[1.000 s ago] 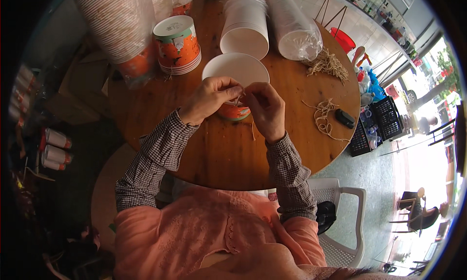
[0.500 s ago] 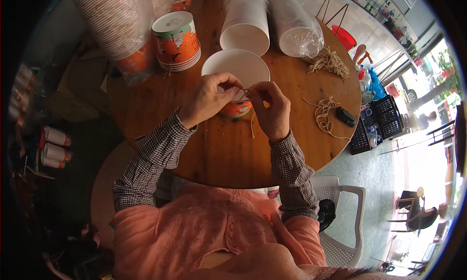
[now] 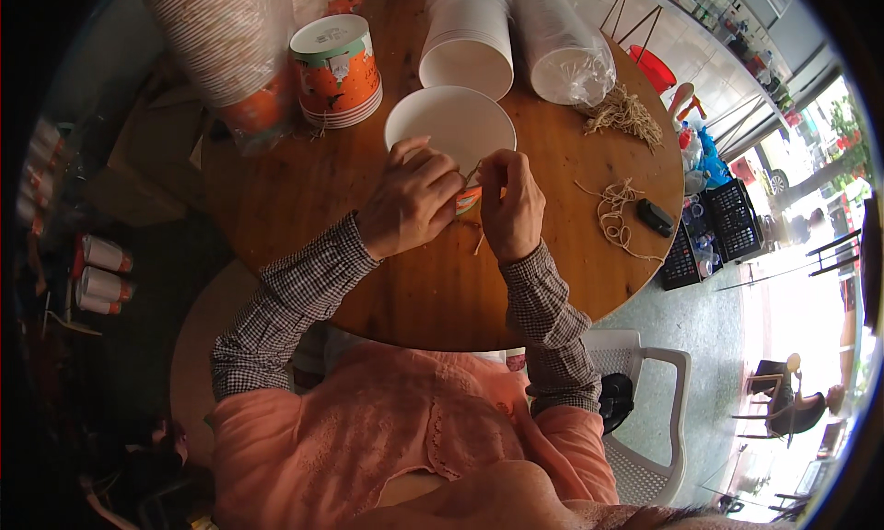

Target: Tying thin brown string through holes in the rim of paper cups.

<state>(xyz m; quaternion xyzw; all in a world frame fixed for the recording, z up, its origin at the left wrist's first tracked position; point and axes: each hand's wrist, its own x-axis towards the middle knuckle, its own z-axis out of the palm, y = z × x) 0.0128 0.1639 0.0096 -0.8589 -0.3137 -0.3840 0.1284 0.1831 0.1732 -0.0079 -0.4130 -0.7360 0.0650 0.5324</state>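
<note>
A large paper cup (image 3: pixel 450 120), white inside and orange outside, stands on the round wooden table in front of me with its mouth tilted toward me. At its near rim both my hands work a thin tan string (image 3: pixel 472 173). My right hand (image 3: pixel 513 206) pinches the string between thumb and forefinger. My left hand (image 3: pixel 412 201) is close beside it, back of the hand up and fingers curled around the string; its fingertips are partly hidden and slightly blurred. A loose string end hangs below the hands, in front of the cup.
Upside-down orange cups (image 3: pixel 337 74) and a tall bagged cup stack (image 3: pixel 226 56) stand at the left. White cup stacks (image 3: pixel 467 46) lie at the back. On the right are a bundle of strings (image 3: pixel 626 120), loose string (image 3: pixel 619 212) and a small black object (image 3: pixel 656 218). A white chair (image 3: pixel 677 410) stands beside me.
My left hand has turned its back upward and dropped slightly, its fingers curling more. My right hand stays near the rim, still pinching the string. The cup has barely shifted.
</note>
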